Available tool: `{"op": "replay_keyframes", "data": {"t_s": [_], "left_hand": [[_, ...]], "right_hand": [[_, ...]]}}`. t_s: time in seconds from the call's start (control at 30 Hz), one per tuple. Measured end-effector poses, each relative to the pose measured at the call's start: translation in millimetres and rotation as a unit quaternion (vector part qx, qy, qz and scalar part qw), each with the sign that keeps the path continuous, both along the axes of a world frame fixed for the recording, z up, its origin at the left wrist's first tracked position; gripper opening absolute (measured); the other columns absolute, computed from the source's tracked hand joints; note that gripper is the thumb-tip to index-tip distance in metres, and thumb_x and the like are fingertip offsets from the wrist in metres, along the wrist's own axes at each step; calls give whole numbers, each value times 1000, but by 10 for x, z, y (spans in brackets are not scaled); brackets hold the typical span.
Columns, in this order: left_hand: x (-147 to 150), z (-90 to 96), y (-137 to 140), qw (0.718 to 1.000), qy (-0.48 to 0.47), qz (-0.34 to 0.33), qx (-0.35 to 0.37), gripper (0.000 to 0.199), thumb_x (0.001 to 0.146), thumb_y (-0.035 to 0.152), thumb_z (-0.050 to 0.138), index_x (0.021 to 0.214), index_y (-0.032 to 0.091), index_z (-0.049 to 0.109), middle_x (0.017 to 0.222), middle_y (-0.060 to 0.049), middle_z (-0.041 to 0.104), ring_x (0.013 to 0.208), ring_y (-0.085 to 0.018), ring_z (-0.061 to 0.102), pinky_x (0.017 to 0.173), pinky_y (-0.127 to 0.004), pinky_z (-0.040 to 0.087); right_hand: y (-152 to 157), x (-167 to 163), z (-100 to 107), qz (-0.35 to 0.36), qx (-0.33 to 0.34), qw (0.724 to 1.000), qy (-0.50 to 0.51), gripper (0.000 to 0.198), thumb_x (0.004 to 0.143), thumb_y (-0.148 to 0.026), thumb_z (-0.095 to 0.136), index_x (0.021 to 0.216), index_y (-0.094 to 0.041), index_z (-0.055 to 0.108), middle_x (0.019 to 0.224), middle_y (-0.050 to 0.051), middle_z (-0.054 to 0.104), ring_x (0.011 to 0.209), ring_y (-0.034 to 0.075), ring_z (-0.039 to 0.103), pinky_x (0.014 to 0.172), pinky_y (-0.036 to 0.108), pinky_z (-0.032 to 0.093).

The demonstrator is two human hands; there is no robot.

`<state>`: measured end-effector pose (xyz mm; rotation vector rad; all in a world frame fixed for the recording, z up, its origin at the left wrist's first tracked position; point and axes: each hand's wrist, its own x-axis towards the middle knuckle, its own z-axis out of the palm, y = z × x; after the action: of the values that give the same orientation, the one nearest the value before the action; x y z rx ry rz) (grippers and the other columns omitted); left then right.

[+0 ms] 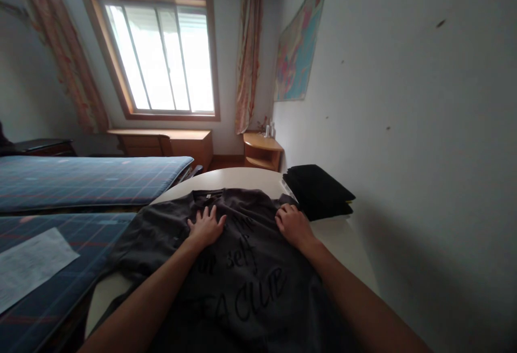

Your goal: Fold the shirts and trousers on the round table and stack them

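A dark grey T-shirt point(250, 256) with black lettering lies spread on a round white table point(238, 174), its neckline and small label toward the far side. My left hand point(207, 226) rests flat on the shirt's chest just below the collar, fingers spread. Over at the shirt's right shoulder, my right hand point(294, 226) has its fingers curled on the fabric, closed on its edge beside a bunched bit of sleeve. The left sleeve stretches out toward the table's left rim. My forearms cover parts of the shirt and its lettering.
A stack of folded black cloth point(319, 189) stands on the table at the right, near the wall. Blue plaid mattresses point(92, 178) lie to the left, with a sheet of paper point(34, 267) on the nearer one. A wooden corner shelf point(262, 143) stands beyond.
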<state>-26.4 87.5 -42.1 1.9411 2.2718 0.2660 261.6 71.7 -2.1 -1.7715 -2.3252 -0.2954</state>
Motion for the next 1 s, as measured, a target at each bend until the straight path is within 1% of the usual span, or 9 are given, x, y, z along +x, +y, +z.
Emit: {"op": "replay_keyframes", "data": {"t_s": [0.17,0.27,0.37,0.47,0.6,0.7,0.77,0.87,1.0], "left_hand": [[49,83,88,998,-12,57,-23,80,93,66,24,156,18,26,162,-19,22,147,-45,19,107,-75,18],[-55,29,139,996,9,86,-8,80,93,64,28,156,16,27,162,-20,21,147,-46,18,109,-73,17],[-172,-14,173,994,7,113,5,80,92,62,31,156,13,27,160,-22,25,145,-47,21,108,-73,20],[-208,-37,165,992,15,124,21,76,93,57,33,155,13,29,159,-23,28,144,-48,24,107,-73,21],[-158,-52,100,991,56,107,64,69,95,46,37,154,12,31,157,-23,31,143,-47,27,109,-70,23],[-122,-52,71,989,81,22,124,63,94,30,41,153,10,33,158,-20,31,147,-36,27,116,-56,23],[-110,-59,73,987,67,-47,139,61,94,27,42,154,17,33,160,-15,30,147,-31,29,117,-51,24],[-104,-85,88,989,36,-105,102,57,96,42,44,152,32,37,160,-10,31,146,-37,29,114,-59,25],[-104,-97,69,978,18,-197,70,52,97,49,44,148,40,41,162,-5,29,149,-37,20,117,-58,20]], "right_hand": [[337,6,73,-33,38,998,40,37,94,-22,49,129,-14,57,137,13,56,125,24,49,100,32,39],[491,-7,53,-57,-7,998,17,33,94,-29,52,122,-15,63,137,13,58,133,26,43,105,34,36],[641,-46,53,-74,-42,996,3,26,96,-29,50,108,-16,68,121,14,67,123,26,53,102,35,38],[827,-97,129,-108,-31,994,13,32,100,-27,40,115,-13,64,110,18,70,105,27,63,90,37,44],[1080,-144,311,-149,62,985,53,42,104,-27,23,130,-15,53,121,18,65,102,26,63,86,38,44],[1205,-176,360,-134,120,981,75,42,103,-26,24,136,-19,49,134,16,57,120,27,53,99,40,37],[1245,-211,292,-96,51,992,64,44,103,-29,26,141,-20,46,145,14,49,133,26,41,109,40,28],[1260,-274,58,-62,-91,993,43,48,101,-42,32,140,-23,51,149,11,47,138,26,37,114,42,23],[1240,-328,-245,-92,-166,981,37,58,98,-53,33,149,-26,43,158,11,36,142,34,33,111,54,25]]}}
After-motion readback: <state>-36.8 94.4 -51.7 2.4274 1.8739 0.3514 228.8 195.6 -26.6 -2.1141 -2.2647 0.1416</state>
